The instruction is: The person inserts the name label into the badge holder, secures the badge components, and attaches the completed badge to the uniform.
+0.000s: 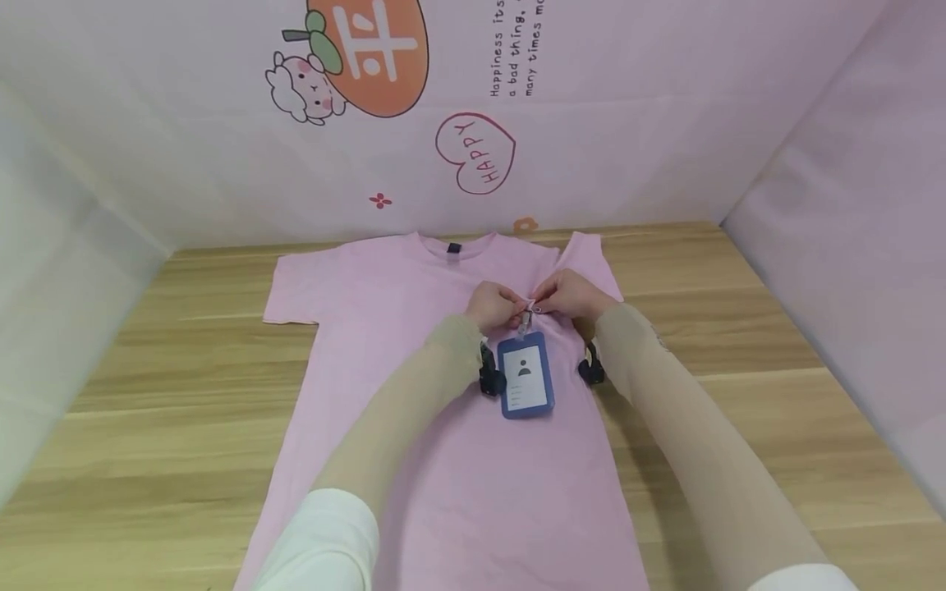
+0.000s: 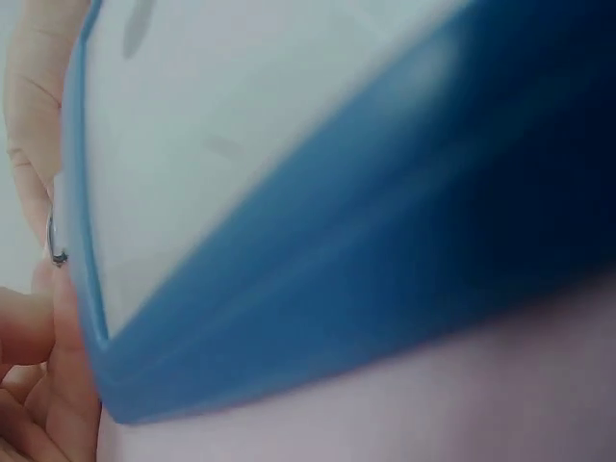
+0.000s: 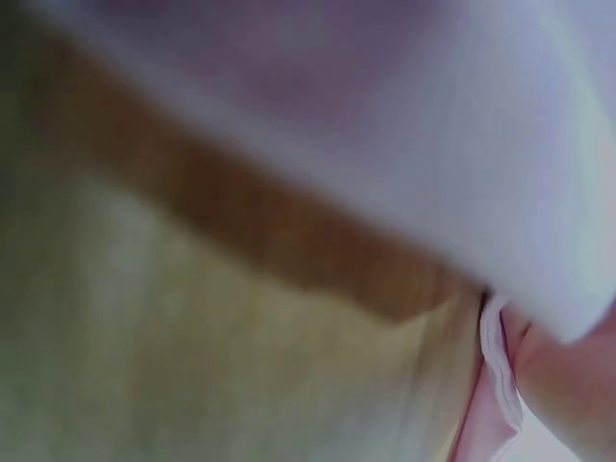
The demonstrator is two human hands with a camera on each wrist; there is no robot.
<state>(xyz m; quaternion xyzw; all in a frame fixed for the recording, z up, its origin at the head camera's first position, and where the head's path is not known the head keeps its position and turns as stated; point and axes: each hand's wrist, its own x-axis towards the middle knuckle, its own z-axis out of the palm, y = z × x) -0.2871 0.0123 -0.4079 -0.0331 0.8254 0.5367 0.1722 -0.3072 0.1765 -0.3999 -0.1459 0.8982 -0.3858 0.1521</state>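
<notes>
A pink T-shirt [image 1: 414,353] lies spread front up. On its chest lies a blue-framed ID badge [image 1: 549,382] with a white card, hanging from a metal clip [image 1: 526,318] on a clear strap. My left hand [image 1: 491,306] pinches at the clip with its fingertips. Beside it, my right hand [image 1: 567,293] pinches the shirt cloth, raised in a small peak between both hands. In the left wrist view, the badge [image 2: 260,289] covers most of the scene, fingers [image 2: 58,356] behind its edge. Part of my right hand [image 3: 568,385] shows in the right wrist view.
The shirt rests on a wooden table [image 1: 739,394]. Its neckline carries a black label [image 1: 454,248], near the back edge. A white printed cloth [image 1: 613,139] stands behind the table, with pale side walls. Dark wrist cameras [image 1: 491,373] hang below both wrists.
</notes>
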